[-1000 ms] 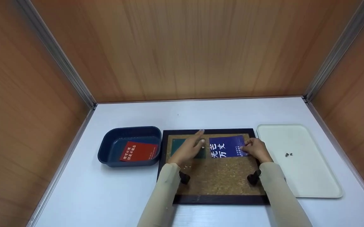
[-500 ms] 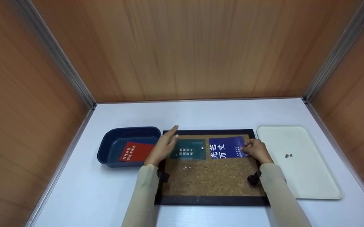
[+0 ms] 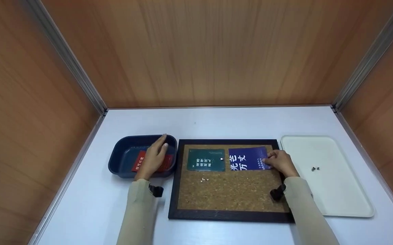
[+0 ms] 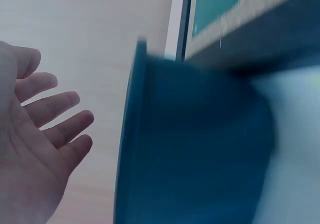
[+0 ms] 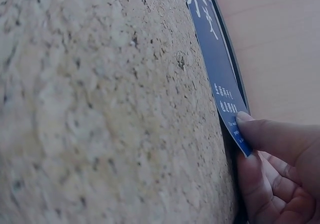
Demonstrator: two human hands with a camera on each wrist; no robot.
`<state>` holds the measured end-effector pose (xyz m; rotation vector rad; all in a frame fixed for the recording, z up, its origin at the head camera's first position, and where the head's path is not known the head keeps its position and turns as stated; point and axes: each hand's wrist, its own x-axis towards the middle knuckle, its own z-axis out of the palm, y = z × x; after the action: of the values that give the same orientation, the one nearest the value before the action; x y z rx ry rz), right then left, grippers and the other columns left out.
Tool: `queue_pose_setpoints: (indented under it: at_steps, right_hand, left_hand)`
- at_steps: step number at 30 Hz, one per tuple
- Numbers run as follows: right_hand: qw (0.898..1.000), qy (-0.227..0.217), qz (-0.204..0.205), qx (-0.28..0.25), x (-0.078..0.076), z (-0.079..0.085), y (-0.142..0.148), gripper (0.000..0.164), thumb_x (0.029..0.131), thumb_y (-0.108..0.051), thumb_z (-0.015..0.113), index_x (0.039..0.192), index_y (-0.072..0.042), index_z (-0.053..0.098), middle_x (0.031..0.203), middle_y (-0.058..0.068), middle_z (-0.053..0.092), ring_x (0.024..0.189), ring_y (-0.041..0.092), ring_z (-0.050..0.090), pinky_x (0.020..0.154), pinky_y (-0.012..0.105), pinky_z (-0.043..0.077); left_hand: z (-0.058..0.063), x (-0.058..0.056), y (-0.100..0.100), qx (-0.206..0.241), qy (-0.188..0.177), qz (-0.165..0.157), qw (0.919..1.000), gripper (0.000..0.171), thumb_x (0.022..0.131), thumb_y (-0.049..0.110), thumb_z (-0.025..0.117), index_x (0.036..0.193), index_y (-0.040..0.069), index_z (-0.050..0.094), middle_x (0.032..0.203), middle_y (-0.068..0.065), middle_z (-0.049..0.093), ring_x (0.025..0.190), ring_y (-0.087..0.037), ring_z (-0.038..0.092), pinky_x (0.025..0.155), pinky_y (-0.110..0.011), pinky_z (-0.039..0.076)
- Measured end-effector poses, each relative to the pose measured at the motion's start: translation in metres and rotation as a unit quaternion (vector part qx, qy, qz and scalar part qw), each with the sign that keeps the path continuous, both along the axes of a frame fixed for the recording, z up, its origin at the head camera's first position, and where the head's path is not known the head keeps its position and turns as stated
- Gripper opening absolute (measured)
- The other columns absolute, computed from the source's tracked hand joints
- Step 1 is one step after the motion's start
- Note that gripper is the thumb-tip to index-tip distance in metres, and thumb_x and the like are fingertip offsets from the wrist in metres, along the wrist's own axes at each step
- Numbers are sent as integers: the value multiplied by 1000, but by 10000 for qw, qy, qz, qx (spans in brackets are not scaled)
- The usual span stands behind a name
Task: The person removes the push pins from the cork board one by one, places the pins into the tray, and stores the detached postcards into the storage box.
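My right hand (image 3: 280, 162) pinches the right end of a purple-blue card (image 3: 247, 158) with white lettering, between thumb and fingers. In the right wrist view that end of the card (image 5: 232, 104) lifts a little off the cork. The card lies on a black-framed cork board (image 3: 230, 194), beside a green card (image 3: 205, 160) that has a pin (image 3: 221, 159) at its right edge. My left hand (image 3: 153, 159) is above a dark blue bin (image 3: 120, 166), fingers extended and holding nothing. Under it a red card (image 3: 164, 165) lies in the bin, partly hidden by the hand.
A pale tray (image 3: 332, 190) stands right of the board, with a few small metallic pieces (image 3: 314, 168) on it. Several small white bits (image 3: 204, 180) lie on the cork below the green card. Wood-grain panels (image 3: 196, 54) enclose the white table (image 3: 81, 204).
My left hand has moved left, from above the green card to above the blue bin, uncovering the green card. The right hand keeps its pinch on the purple-blue card.
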<state>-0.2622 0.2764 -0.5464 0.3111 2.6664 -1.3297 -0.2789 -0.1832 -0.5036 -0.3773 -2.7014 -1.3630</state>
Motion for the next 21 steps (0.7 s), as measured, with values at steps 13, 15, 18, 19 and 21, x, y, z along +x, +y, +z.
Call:
queue_pose_setpoints:
  at_steps: [13,15,18,19,21]
  right_hand:
    - [9999,-70,15,139,-1,-1,1,32,84,-15,72,105,6,63,87,9,67,70,11,59,60,24,48]
    - [9999,-76,19,154,-1,-2,2,32,84,-16,72,105,6,63,87,9,67,71,12,59,61,24,48]
    - [9998,-68,55,164,-1,-2,2,33,84,-17,72,106,6,63,89,11,67,72,12,60,62,25,49]
    - [9998,-86,73,143,-1,-1,2,34,84,-17,71,108,6,62,90,11,67,72,13,61,63,26,50]
    - [9998,-104,105,104,-2,-1,2,35,85,-17,71,109,6,62,92,12,67,73,13,62,64,27,51]
  left_hand:
    - [-5,7,-78,-187,-237,1048,9940,50,105,30,37,151,11,31,157,-12,29,146,-31,25,120,-48,22]
    - [-6,8,-89,-188,-291,1175,9925,50,105,30,36,151,12,30,157,-13,28,146,-32,24,120,-48,20]
    - [-8,9,-101,-83,-360,1337,9903,50,105,28,37,152,11,30,157,-13,27,147,-33,22,120,-49,19]
    - [-8,10,-105,-45,-385,1399,9894,50,105,28,37,152,12,29,158,-13,27,147,-33,21,120,-50,19]
    - [-10,12,-111,50,-434,1518,9874,51,105,28,37,152,13,28,158,-13,26,147,-33,20,120,-49,19]
